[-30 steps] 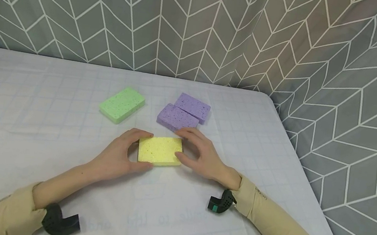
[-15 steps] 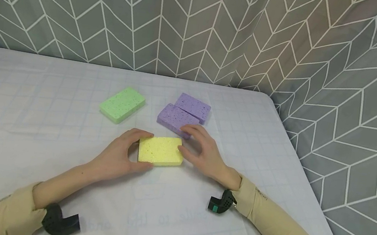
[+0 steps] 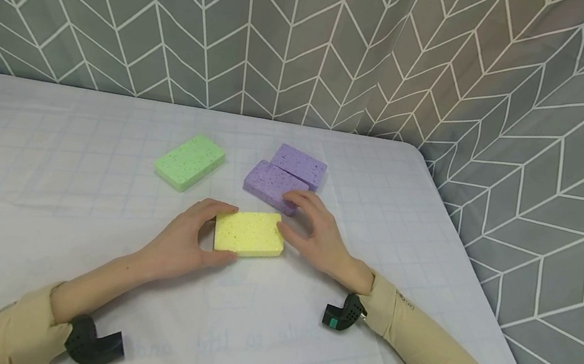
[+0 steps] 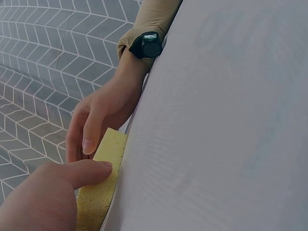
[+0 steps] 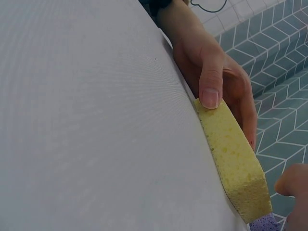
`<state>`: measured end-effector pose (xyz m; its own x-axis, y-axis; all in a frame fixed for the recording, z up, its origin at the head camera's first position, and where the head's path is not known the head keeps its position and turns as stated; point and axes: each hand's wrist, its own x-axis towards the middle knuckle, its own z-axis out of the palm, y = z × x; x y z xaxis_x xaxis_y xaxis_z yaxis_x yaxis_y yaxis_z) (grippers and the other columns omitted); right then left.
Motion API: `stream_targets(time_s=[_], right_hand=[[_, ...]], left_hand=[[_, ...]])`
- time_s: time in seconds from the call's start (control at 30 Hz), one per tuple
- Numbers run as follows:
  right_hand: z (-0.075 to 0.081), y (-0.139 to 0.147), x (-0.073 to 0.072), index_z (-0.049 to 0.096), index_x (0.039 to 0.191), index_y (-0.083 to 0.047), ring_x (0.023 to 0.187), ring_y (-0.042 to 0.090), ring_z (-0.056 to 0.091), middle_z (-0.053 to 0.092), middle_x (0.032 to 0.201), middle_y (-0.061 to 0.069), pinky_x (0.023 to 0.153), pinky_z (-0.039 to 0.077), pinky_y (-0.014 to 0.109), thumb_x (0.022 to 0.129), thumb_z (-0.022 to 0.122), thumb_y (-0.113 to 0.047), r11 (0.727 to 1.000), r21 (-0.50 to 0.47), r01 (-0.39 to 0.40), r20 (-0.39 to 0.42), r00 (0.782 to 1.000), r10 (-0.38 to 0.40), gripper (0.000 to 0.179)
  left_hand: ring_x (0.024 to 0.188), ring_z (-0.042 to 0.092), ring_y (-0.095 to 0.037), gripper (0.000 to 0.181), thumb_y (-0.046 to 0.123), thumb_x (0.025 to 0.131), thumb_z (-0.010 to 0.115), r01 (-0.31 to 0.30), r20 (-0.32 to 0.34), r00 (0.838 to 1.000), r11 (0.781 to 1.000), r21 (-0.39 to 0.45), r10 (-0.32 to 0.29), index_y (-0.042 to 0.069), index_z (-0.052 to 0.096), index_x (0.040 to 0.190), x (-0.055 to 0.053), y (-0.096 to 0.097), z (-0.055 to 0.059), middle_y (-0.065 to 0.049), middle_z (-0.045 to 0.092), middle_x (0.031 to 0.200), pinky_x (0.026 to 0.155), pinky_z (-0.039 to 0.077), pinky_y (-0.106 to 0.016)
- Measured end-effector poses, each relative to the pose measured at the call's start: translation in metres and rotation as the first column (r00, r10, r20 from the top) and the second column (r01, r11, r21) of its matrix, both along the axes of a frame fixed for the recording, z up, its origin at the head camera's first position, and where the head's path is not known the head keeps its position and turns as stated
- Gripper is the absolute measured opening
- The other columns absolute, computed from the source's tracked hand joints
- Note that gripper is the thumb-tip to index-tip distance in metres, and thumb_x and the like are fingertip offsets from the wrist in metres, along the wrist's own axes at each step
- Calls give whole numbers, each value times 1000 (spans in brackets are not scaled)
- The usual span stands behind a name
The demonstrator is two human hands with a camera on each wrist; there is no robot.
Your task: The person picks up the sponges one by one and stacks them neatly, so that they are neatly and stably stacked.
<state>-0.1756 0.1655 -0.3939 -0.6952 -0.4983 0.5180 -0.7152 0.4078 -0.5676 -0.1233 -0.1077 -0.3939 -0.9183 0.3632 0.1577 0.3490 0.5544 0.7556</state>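
Note:
A yellow sponge (image 3: 249,233) lies flat on the white-covered table. My left hand (image 3: 187,240) holds it at its left end, thumb along the near edge and fingers along the far edge. The thumb presses on the sponge's side in the left wrist view, where the sponge (image 4: 111,145) stands out from the hand (image 4: 43,197). At the other end, my right hand (image 3: 320,239) hovers with loosely bent, spread fingers. Its thumb is by the far right corner, and its fingertips are over the near purple sponge (image 3: 272,183); contact there is hard to tell.
A second purple sponge (image 3: 300,163) lies against the first, farther back. To the left lies a green sponge (image 3: 189,163), set at an angle. A grey curtain (image 3: 269,34) with white lines hangs behind and to the right of the table (image 3: 70,186).
My right hand has eased slightly away from the yellow sponge, up and right, its thumb leaving the right end. The yellow sponge shifted a touch rightward. The left hand keeps its hold.

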Motion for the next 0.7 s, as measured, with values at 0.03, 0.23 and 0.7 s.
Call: stream_targets(time_s=[0.03,0.23,0.7], right_hand=[[0,0,0,59,131,-1,123,23,55,59,131,11,111,45,36,88,72,-14,1000,2,5,1,1000,-5,47],[0,0,-1,58,132,-1,125,25,53,58,132,12,114,43,37,88,73,-14,999,15,48,-6,999,-48,48],[0,1,-3,56,134,-2,131,28,50,55,136,12,117,38,44,87,76,-18,989,31,147,29,988,-148,54]], left_hand=[[132,49,-25,75,31,76,87,0,-1,1000,1000,-1,0,10,53,139,0,0,0,-4,55,137,113,44,-47],[130,50,-24,74,30,75,88,3,-17,1000,1000,5,-3,10,54,138,0,-1,0,-3,56,136,112,44,-46],[131,50,-25,75,30,75,88,1,-19,1000,1000,-4,-1,10,54,139,0,0,0,-4,56,137,112,44,-47]])
